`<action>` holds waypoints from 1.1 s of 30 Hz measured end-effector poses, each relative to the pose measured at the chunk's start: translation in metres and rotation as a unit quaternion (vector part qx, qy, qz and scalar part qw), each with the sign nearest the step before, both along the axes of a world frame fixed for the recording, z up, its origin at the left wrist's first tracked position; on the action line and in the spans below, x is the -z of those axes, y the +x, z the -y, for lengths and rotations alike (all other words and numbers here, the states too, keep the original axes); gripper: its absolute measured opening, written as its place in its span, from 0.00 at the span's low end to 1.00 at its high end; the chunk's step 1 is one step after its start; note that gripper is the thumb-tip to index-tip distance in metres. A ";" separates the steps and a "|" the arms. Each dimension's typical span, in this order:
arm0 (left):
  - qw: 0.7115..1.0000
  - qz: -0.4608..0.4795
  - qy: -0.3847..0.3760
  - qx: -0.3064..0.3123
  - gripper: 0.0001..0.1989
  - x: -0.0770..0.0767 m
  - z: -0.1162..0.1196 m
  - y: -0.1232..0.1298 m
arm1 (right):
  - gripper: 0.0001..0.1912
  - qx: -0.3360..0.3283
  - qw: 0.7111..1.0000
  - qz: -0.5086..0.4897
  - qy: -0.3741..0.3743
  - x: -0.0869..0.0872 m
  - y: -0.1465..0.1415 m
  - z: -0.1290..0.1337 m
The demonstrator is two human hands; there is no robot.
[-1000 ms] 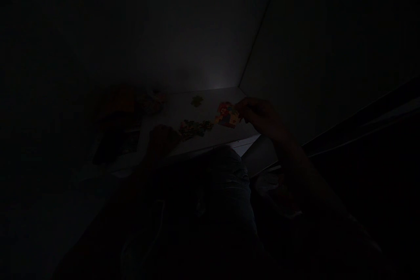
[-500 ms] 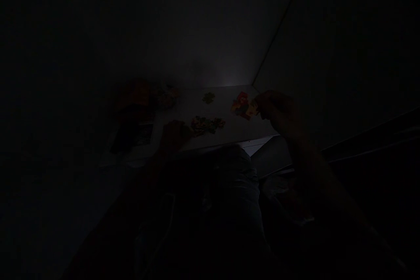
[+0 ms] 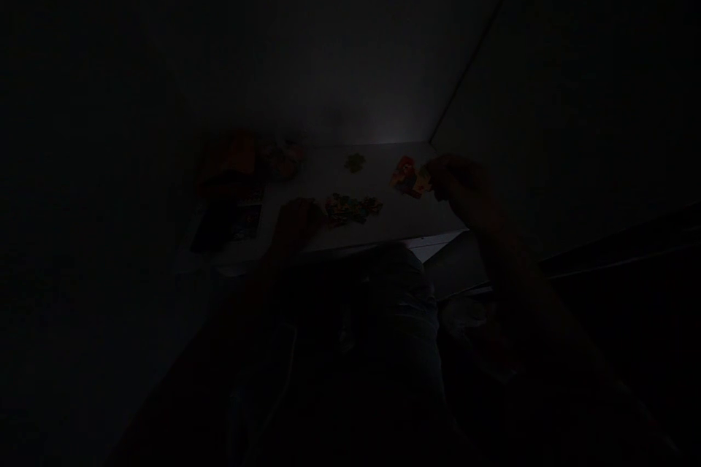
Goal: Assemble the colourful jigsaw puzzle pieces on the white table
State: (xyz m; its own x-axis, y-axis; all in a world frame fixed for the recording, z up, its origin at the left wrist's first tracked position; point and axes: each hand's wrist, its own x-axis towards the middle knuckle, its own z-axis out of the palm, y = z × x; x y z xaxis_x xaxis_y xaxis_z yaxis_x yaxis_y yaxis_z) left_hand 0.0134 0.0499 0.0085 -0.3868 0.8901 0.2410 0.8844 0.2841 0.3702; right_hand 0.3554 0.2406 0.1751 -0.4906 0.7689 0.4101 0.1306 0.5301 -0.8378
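The view is very dark. At the right of a white tabletop [image 3: 394, 222], my right hand [image 3: 460, 179] has its fingers pinched together at the edge of a small heap of red, orange and yellow flat pieces [image 3: 406, 174]. What lies between its fingertips I cannot make out. My left hand [image 3: 296, 222] rests near the front edge with its fingers curled. Just right of it is a larger heap of small mixed-colour flat pieces [image 3: 350, 209], like puzzle pieces. A small green cluster of pieces [image 3: 355, 163] lies farther back, between the two heaps.
An orange-red bag or box [image 3: 233, 160] stands at the back left, with a pale, see-through-looking bag [image 3: 282, 159] beside it. A dark flat item with a picture [image 3: 244, 222] lies in front of them. A wall [image 3: 350, 73] rises behind the tabletop.
The view has shifted slightly and grown darker. My right hand stays at the red and orange heap, and my left hand stays beside the mixed heap.
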 end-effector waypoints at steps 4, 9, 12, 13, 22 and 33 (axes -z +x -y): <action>1.000 -0.008 0.001 0.004 0.29 0.002 0.000 -0.001 | 0.36 0.002 1.000 -0.003 -0.011 0.013 -0.007 -0.012; 1.000 -0.009 0.000 -0.001 0.30 0.002 0.001 -0.001 | 0.35 0.011 0.999 0.007 -0.036 0.037 -0.014 -0.030; 1.000 -0.006 -0.002 -0.004 0.32 0.001 0.000 0.000 | 0.34 0.013 0.998 0.026 -0.058 0.055 -0.020 -0.040; 1.000 -0.006 -0.003 -0.004 0.33 0.000 0.000 0.001 | 0.33 0.012 0.997 0.035 -0.065 0.061 -0.023 -0.043; 0.998 0.035 0.036 -0.041 0.37 -0.001 -0.002 0.002 | 0.23 0.005 0.986 0.079 -0.146 0.123 -0.061 -0.060; 0.996 -0.013 0.070 -0.056 0.30 0.012 -0.006 0.001 | 0.16 -0.001 0.984 0.166 -0.062 0.169 -0.090 -0.074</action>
State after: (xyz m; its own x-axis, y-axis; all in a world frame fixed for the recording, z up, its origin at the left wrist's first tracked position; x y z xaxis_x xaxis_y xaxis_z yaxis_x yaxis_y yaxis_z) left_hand 0.0141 0.0556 -0.0037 -0.4741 0.7987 0.3705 0.8595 0.3287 0.3914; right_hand 0.2649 0.3145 0.0057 -0.5831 0.8017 0.1310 0.4063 0.4275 -0.8076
